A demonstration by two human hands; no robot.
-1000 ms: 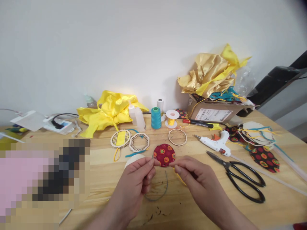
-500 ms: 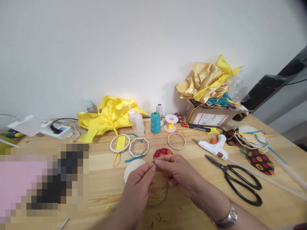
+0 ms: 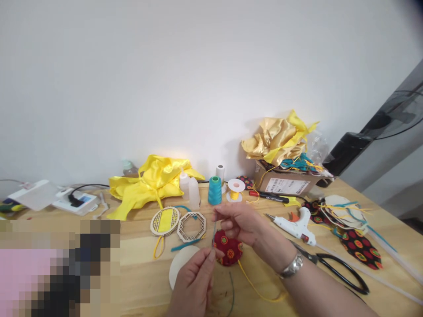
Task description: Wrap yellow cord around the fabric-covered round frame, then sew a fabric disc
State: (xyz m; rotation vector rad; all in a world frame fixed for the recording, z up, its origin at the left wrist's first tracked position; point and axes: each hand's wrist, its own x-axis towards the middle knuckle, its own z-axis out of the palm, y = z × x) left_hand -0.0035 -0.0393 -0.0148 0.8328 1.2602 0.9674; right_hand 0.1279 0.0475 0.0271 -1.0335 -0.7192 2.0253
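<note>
A thin teal thread (image 3: pixel 214 232) runs upright between my fingertips. My right hand (image 3: pixel 241 222) pinches it at the top; my left hand (image 3: pixel 197 277) pinches it lower down, closer to the tabletop. Whether a needle is on it is too small to tell. A loose tail of thread curves over the wood below my right wrist. Just behind the hands lies a dark red patterned fabric round (image 3: pixel 228 247) with a yellow cord (image 3: pixel 254 288). Partly covered by my left hand is a pale disc (image 3: pixel 180 263).
Scissors (image 3: pixel 343 270) lie partly under my right forearm, near a white glue gun (image 3: pixel 295 224). Openwork wooden frames (image 3: pixel 191 226) sit behind the disc. Further back stand a teal thread cone (image 3: pixel 215 191), a yellow spool (image 3: pixel 235 191) and a fabric-filled cardboard box (image 3: pixel 287 182).
My hands have moved apart, right hand up and left hand down, drawing the thread out between them. The fabric round and its cord now show more. The camera view has tilted upward.
</note>
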